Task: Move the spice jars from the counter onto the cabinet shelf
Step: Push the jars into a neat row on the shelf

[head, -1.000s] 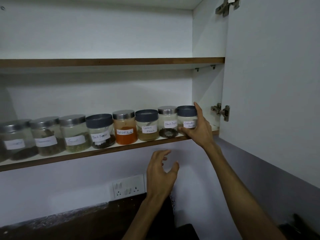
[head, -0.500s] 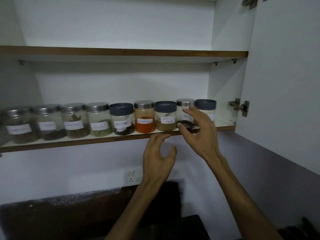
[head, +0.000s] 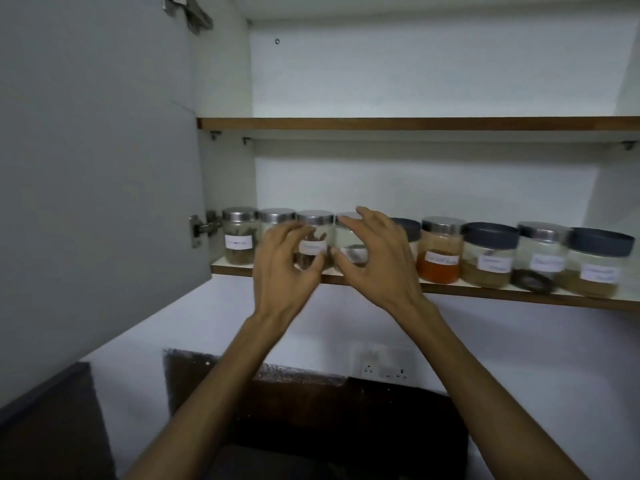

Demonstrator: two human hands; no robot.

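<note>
Both hands are raised to the left part of the jar row: the left hand [head: 282,268] is spread and half-curled in front of the second and third jars, the right hand [head: 375,258] likewise open in front of the fourth, with thumb and fingers apart. Nothing is gripped; whether the fingertips touch the glass cannot be told through the blur.

A second ago the right hand was set against the dark-lidded jar [head: 597,261] at the far right end of the row and the left hung empty below the shelf. Since then that jar has been let go, the view has swung left, and both hands have been carried to the jars near the left cabinet door [head: 97,168].

By this it is judged that placing is finished or nearly so, and that the row is now being straightened.

The spice jars [head: 440,249] are stood side by side along the front of the lower cabinet shelf [head: 485,291]. Each is upright, its long axis vertical, lid upward, with the white labels turned toward the viewer. The worktop is scarcely shown.
</note>
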